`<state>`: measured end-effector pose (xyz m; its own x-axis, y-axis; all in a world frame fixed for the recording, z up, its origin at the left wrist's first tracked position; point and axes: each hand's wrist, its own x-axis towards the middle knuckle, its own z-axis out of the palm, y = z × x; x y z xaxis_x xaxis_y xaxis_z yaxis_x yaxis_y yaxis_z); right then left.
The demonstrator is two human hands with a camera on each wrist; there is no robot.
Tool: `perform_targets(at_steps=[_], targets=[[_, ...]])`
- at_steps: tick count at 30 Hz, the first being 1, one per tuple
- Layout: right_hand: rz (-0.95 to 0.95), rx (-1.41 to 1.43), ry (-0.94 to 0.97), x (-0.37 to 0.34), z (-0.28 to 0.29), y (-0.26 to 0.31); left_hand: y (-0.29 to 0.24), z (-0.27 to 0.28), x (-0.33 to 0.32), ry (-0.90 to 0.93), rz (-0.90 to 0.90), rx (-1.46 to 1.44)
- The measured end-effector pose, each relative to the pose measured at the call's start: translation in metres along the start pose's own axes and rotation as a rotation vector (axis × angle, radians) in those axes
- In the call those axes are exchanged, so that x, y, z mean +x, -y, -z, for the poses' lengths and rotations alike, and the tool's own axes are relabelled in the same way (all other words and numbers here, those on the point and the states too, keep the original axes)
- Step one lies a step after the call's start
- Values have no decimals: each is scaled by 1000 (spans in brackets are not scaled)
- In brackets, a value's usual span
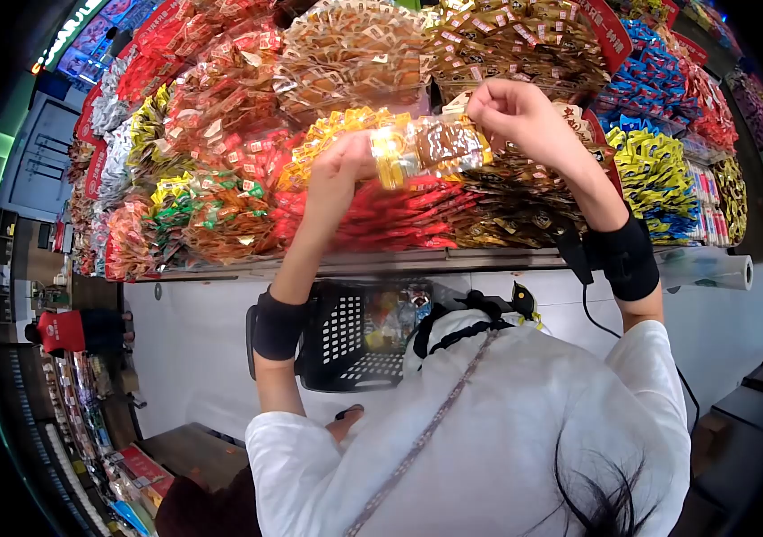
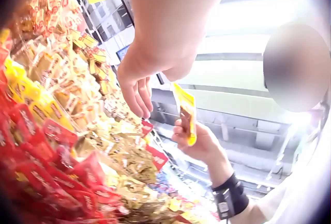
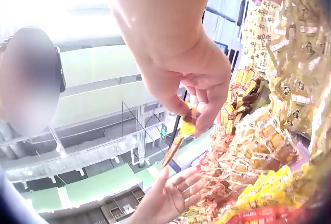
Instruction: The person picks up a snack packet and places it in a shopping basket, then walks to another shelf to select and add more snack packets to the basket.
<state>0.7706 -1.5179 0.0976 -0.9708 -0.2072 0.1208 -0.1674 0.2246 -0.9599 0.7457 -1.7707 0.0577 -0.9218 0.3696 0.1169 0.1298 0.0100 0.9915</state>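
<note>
Packet (image 1: 435,154) with yellow, clear and brown wrapping is up in the air, above the piles on the counter (image 1: 480,261) and spanning the gap between the two hands.

Right hand (image 1: 525,118): thumb and fingers pinch one yellow end of the packet; right wrist view confirms. Left hand (image 1: 340,163): at the opposite end, fingers straight and spread in the right wrist view, thumb tip at the packet's edge. Firm contact there cannot be told.

Below: red packets (image 1: 377,217) and dark gold packets (image 1: 516,213); yellow packets (image 1: 332,134) lie just behind the left hand.

Progress, as judged: one packet is off the piles and in hand, stretched flat as if for inspection. The basket (image 1: 343,329) on the floor (image 1: 184,358) already contains some wrapped goods (image 1: 392,318), details too small to read. Undone: the held packet is neither in the basket nor back on the counter. Whether its seal is intact cannot be made out.
</note>
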Motion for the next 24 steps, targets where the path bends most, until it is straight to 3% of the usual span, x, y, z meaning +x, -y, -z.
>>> perform_targets(at_steps=[1, 6, 11, 16, 24], targets=[[-17, 65, -10, -8, -4, -1, -4, -6, -5, 49, 98, -183], [-74, 226, -4, -30, -12, -13, -15, -34, -26, 230, 208, -263], [-147, 551, -43, -42, -15, -27, 0, -51, -33, 78, 211, -422], [-84, 512, 23, -48, -7, -34, 1, -59, -42, 58, 213, -441], [-149, 410, 71, -48, -2, -37, 12, -62, -45, 50, 186, -410]])
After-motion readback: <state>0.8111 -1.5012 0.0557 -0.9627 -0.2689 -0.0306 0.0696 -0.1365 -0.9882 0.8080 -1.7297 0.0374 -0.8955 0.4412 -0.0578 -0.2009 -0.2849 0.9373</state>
